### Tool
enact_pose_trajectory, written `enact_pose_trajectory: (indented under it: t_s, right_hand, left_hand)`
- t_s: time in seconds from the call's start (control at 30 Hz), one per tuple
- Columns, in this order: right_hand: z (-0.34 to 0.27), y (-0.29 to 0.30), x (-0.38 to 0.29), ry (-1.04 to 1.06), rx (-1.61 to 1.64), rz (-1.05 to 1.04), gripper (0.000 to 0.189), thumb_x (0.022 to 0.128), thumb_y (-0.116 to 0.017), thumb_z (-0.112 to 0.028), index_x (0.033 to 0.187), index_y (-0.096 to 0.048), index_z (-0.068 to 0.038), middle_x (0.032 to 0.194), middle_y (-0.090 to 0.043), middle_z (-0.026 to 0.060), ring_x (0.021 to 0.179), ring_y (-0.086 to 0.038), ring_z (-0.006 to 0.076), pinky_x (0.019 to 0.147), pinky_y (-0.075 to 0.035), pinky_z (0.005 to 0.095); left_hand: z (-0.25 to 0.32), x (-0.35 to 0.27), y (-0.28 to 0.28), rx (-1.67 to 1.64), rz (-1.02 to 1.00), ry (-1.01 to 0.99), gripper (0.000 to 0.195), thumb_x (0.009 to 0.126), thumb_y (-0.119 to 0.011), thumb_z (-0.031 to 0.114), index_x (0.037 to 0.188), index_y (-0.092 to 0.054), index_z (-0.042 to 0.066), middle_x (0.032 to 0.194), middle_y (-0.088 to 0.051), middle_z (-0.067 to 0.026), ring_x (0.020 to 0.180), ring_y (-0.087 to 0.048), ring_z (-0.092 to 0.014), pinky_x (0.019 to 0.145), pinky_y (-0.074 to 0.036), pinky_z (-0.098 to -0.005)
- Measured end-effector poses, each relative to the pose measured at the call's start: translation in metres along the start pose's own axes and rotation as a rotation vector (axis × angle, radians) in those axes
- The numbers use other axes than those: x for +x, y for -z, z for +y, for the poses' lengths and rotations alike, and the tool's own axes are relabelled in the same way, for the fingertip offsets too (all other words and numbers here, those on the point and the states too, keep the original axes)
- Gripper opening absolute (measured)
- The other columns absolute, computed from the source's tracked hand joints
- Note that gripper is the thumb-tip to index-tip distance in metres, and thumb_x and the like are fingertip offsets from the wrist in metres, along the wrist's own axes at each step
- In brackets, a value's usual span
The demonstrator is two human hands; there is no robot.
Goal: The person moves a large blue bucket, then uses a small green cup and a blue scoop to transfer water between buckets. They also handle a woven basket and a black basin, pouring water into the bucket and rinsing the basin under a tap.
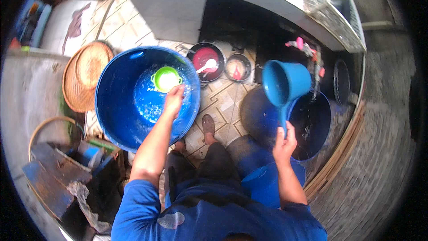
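My left hand reaches over a large blue plastic tub. Its fingers are at the right side of a small bright green plastic bowl with two side handles, and appear to grip it there. Glare hides what the bowl contains. Wet-looking shine covers the tub's floor. In my right hand is the handle of a blue plastic water dipper, tilted so its mouth faces left. Just beyond that hand stands a blue drum, with water running into it from a tap wrapped in pink and white material.
Two dark pans sit on the tiled floor, one with a white ladle. Round woven trays lean at left. Boxes and scrap crowd my lower left. A blue bucket stands near my right leg. Wood strips run along the right.
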State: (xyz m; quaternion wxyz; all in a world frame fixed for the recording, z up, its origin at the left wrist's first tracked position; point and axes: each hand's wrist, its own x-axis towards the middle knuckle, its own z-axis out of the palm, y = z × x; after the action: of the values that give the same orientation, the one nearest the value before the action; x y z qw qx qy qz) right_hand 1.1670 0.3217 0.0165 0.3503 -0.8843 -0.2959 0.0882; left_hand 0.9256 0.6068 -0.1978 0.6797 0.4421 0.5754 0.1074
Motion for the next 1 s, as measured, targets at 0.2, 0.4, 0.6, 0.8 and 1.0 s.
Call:
enact_pose_trajectory:
  t_s: [0.2, 0.4, 0.6, 0.8, 1.0]
  right_hand:
    - [0.164, 0.053, -0.018, -0.619, 0.066, 0.436, 0.022, 0.100, -0.056, -0.022, 0.109, -0.059, -0.002, 0.099, -0.067, 0.0101, 0.078, -0.060, 0.0225, 0.074, -0.048, 0.0372]
    - [0.280, 0.055, 0.003, -0.879, -0.368, 0.100, 0.033, 0.095, -0.060, -0.026, 0.113, -0.061, 0.001, 0.107, -0.068, 0.0238, 0.101, -0.065, 0.0409, 0.088, -0.049, 0.0483]
    - [0.364, -0.010, 0.026, -0.950, -0.652, -0.373, 0.037, 0.092, -0.065, -0.023, 0.123, -0.060, -0.003, 0.111, -0.070, 0.0203, 0.089, -0.070, 0.0346, 0.074, -0.056, 0.0450]
    - [0.376, 0.004, 0.023, -1.351, 0.811, 0.028, 0.025, 0.097, -0.060, -0.021, 0.120, -0.059, -0.012, 0.087, -0.067, 0.0036, 0.048, -0.040, 0.0081, 0.040, -0.029, 0.0236]
    - [0.293, 0.090, -0.016, -1.265, 1.198, 0.131, 0.027, 0.102, -0.054, -0.031, 0.118, -0.059, -0.011, 0.081, -0.062, -0.0008, 0.049, -0.040, 0.0069, 0.040, -0.030, 0.0223]
  left_hand:
    - [-0.021, -0.040, 0.061, 0.156, 0.183, 0.079, 0.035, 0.098, -0.061, 0.028, 0.128, -0.062, 0.010, 0.108, -0.067, -0.0026, 0.091, -0.060, -0.015, 0.071, -0.048, -0.0292]
    - [-0.051, -0.091, 0.121, 0.297, 0.183, 0.250, 0.034, 0.099, -0.058, 0.030, 0.130, -0.058, 0.015, 0.117, -0.062, -0.0004, 0.099, -0.056, -0.019, 0.077, -0.046, -0.0387]
    - [-0.067, -0.141, 0.144, 0.264, 0.310, 0.245, 0.027, 0.098, -0.061, 0.023, 0.124, -0.062, 0.014, 0.092, -0.061, 0.0035, 0.079, -0.052, -0.010, 0.063, -0.042, -0.0269]
    - [-0.085, -0.158, 0.144, 0.251, 0.336, 0.317, 0.029, 0.098, -0.061, 0.017, 0.125, -0.060, 0.006, 0.104, -0.064, -0.0011, 0.090, -0.055, -0.012, 0.080, -0.045, -0.0262]
    - [-0.123, -0.150, 0.155, 0.287, 0.306, 0.271, 0.032, 0.097, -0.062, 0.019, 0.126, -0.060, 0.005, 0.112, -0.065, -0.0050, 0.098, -0.058, -0.015, 0.088, -0.046, -0.0290]
